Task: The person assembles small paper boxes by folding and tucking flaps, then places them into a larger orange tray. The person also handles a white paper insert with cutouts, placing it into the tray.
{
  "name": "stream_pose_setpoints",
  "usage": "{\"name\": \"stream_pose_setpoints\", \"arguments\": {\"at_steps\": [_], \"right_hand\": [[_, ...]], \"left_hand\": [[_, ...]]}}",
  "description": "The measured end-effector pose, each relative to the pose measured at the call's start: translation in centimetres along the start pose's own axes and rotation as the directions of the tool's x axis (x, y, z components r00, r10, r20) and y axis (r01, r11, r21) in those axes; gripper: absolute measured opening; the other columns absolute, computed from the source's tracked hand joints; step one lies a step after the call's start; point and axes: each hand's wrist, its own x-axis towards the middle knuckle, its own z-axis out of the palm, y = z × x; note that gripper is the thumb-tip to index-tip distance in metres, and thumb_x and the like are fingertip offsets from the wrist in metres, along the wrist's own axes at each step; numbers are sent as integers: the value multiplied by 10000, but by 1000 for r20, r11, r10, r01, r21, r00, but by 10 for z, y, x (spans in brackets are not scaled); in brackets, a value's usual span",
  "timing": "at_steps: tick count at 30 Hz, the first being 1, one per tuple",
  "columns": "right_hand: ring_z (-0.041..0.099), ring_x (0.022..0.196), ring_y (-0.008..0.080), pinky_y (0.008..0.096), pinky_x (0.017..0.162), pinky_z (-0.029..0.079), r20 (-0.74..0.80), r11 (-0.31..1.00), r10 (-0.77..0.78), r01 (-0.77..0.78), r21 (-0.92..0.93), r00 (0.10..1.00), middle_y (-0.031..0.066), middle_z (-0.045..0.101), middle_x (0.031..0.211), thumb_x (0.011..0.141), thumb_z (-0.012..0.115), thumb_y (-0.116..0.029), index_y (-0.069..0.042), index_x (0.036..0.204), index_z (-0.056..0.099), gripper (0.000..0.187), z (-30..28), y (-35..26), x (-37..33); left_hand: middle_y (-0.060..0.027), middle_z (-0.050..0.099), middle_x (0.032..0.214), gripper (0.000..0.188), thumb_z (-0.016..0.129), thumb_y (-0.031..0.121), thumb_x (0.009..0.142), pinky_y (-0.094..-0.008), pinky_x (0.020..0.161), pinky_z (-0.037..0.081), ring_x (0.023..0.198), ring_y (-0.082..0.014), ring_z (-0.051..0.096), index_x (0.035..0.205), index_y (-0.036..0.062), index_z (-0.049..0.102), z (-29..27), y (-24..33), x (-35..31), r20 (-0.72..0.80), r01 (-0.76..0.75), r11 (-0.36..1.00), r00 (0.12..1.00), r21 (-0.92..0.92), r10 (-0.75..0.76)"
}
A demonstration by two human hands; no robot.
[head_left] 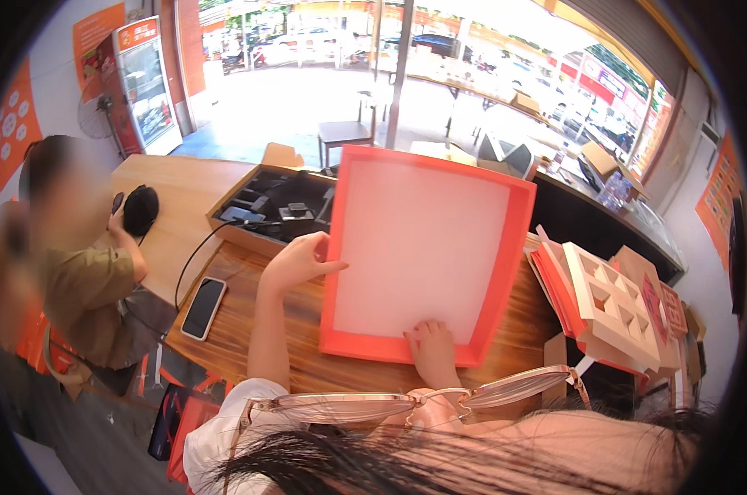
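Observation:
A shallow orange-red cardboard box tray [423, 247] with a white inner base is propped up over the wooden table, its open side facing me. My left hand [303, 262] pinches its left wall, with the thumb on the near side and the other fingers partly hidden. At the bottom wall, my right hand [432, 346] reaches over the rim with its fingertips pressed against the white base. Whether the tray's lower edge rests on the table [266, 330] I cannot tell.
A white-edged phone [203, 308] lies left of my left forearm. Behind it is an open carton [262, 198] of black devices and cables. Stacked card dividers [609, 297] and red box parts stand at the right. A person [93, 264] at the left holds a phone beside a black cap-like item [141, 209].

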Motion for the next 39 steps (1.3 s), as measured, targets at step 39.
{"name": "stream_pose_setpoints", "arguments": {"at_steps": [39], "right_hand": [[462,956,310,422,837,361,61,997,67,-64,-35,996,139,501,992,825,657,-381,15,1006,547,449,17,-13,-6]], "left_hand": [[-50,636,848,460,804,153,669,-259,655,481,697,-117,569,1060,0,614,20,31,3,48,-32,990,998,-140,39]]}}
